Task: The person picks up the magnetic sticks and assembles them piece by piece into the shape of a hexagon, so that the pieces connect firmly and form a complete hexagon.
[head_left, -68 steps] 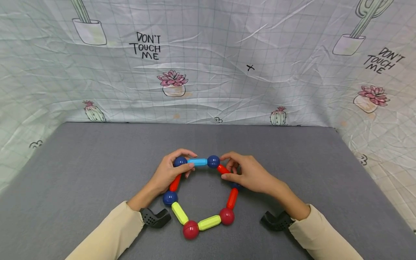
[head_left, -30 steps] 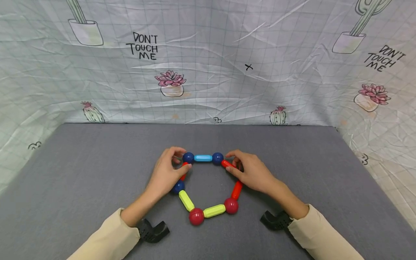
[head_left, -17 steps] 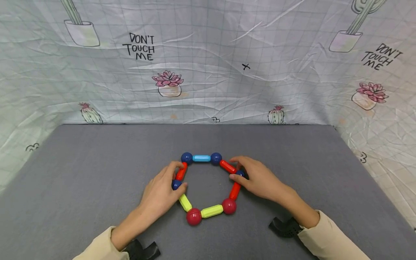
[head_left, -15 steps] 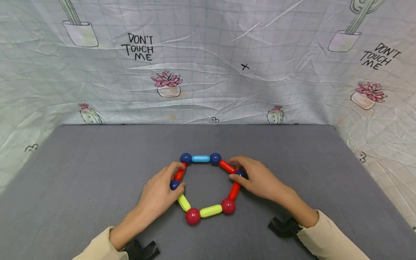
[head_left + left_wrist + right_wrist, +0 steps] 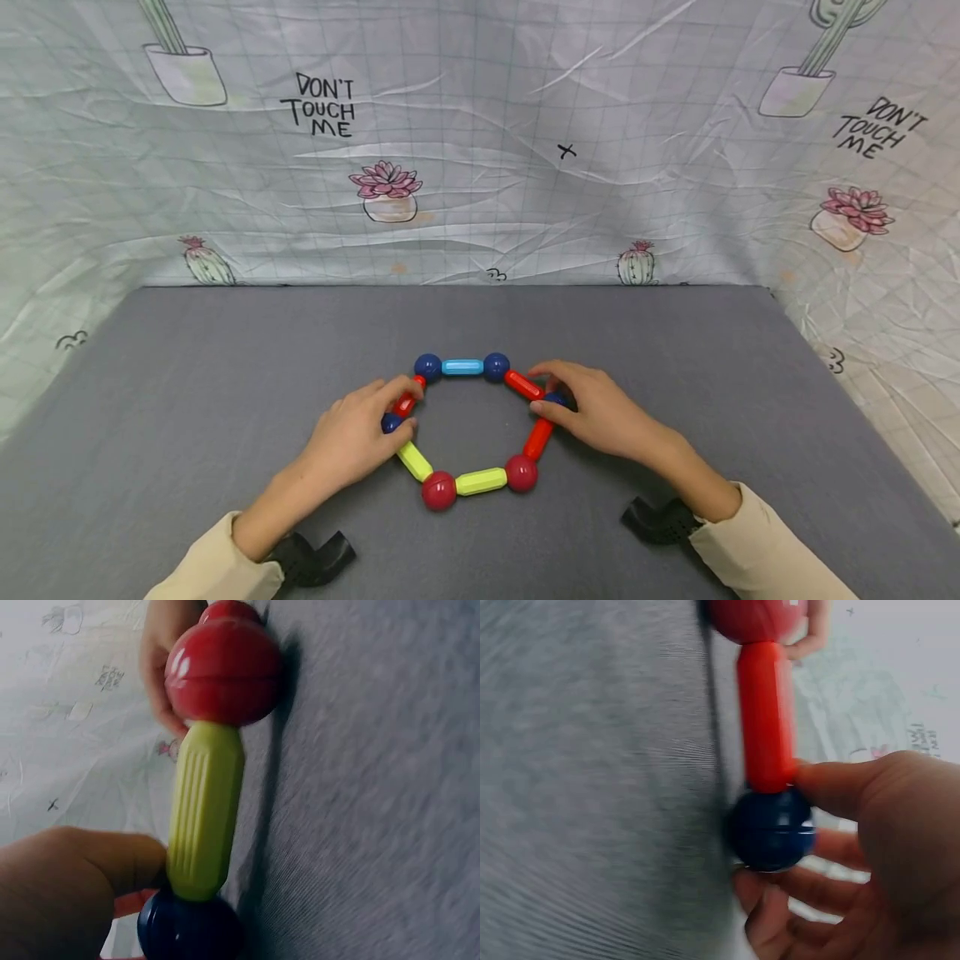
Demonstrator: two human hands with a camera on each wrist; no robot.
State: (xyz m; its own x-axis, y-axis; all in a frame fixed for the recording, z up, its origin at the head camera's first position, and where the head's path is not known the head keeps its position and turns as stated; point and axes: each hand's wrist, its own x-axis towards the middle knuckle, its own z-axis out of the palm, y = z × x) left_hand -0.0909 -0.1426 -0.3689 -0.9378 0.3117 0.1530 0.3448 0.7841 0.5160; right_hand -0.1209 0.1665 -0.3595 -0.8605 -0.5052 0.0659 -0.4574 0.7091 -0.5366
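A closed ring of magnetic rods and balls lies on the grey table. Along its far side, a light blue rod (image 5: 462,367) joins two blue balls (image 5: 427,367). Red rods (image 5: 523,385) form the flanks; yellow rods (image 5: 481,482) and two red balls (image 5: 438,491) make up the near side. My left hand (image 5: 356,433) holds the left blue ball (image 5: 187,930) between thumb and fingers, with the thumb beside a yellow rod (image 5: 206,810). Opposite, my right hand (image 5: 600,412) grips the right blue ball (image 5: 771,832), thumb at the end of a red rod (image 5: 765,716).
The grey table (image 5: 247,358) extends around the ring on all sides. A patterned cloth (image 5: 487,108) with printed cacti hangs behind it and along both sides. Black wrist cameras (image 5: 315,558) sit below both hands, close over the table.
My left hand has moved from the far-left blue ball to the left one and drawn it outward, widening the ring. My right hand has shifted slightly nearer, onto the right blue ball.
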